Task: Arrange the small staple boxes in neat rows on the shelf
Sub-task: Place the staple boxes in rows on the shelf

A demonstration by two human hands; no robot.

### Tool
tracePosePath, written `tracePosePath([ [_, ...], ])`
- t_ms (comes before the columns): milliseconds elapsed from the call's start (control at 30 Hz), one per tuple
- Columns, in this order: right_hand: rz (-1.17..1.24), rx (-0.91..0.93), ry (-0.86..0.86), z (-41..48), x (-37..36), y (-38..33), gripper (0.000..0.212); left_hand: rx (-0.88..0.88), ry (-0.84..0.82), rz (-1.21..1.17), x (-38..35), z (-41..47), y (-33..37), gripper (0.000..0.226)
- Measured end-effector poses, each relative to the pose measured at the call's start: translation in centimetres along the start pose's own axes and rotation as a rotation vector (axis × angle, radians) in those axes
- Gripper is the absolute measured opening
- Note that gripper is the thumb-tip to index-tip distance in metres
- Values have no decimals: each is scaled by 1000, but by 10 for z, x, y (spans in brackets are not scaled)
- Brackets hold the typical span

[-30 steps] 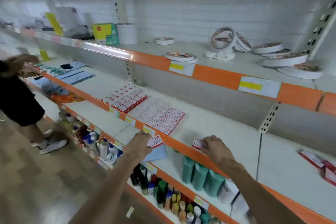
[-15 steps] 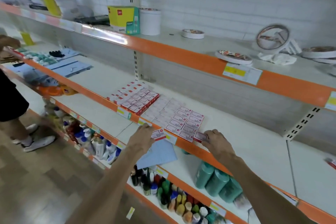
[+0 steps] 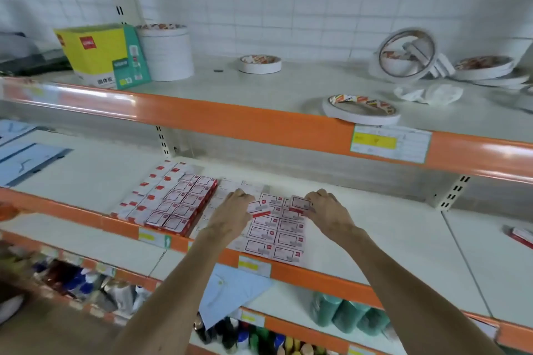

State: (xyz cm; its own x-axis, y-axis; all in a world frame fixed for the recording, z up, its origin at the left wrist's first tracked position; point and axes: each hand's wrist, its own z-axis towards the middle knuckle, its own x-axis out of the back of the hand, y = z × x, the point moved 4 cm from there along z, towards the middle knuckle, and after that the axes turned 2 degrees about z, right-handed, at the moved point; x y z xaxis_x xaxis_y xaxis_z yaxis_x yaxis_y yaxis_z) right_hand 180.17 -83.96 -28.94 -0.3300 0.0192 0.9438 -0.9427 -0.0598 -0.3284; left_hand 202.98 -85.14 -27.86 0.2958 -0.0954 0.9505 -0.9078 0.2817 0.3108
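Note:
Small red-and-white staple boxes lie in rows on the middle shelf (image 3: 389, 228). A flat block of them (image 3: 277, 236) sits under my hands, and a taller red-sided block (image 3: 178, 204) stands to its left. My left hand (image 3: 233, 210) grips one staple box (image 3: 258, 208) at the block's far left part. My right hand (image 3: 326, 207) grips another staple box (image 3: 300, 203) just above the block's far right corner. The two held boxes are close together, tilted slightly.
Tape rolls (image 3: 360, 109) and a yellow-green carton (image 3: 101, 55) stand on the upper shelf. More red boxes (image 3: 522, 235) lie at the far right of the middle shelf. Bottles (image 3: 349, 314) and a blue sheet (image 3: 230, 291) fill the lower shelves.
Both hands moved from the shelf's front edge to the far end of the flat block, each carrying its box. The view has swung right and closer to the shelf.

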Motion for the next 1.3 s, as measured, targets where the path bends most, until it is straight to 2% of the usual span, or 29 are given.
tracePosePath([
  [433,-46,-193,11,44,-10,19,30,-236,-105,68,-16,108,11,50],
  [633,-81,-181,23,70,-25,15,27,-283,-128,73,-32,144,4,49],
  [800,-89,-191,-1,85,-29,18,25,-257,-185,42,-42,160,2,48],
  [933,-71,-183,-70,92,-32,17,19,-211,-291,44,-54,168,2,43],
  [1067,-23,-185,-178,96,-33,15,20,-180,-374,43,-61,173,0,49],
  [1300,20,-210,-164,97,-38,17,29,-149,-364,5,-66,173,-3,53],
])
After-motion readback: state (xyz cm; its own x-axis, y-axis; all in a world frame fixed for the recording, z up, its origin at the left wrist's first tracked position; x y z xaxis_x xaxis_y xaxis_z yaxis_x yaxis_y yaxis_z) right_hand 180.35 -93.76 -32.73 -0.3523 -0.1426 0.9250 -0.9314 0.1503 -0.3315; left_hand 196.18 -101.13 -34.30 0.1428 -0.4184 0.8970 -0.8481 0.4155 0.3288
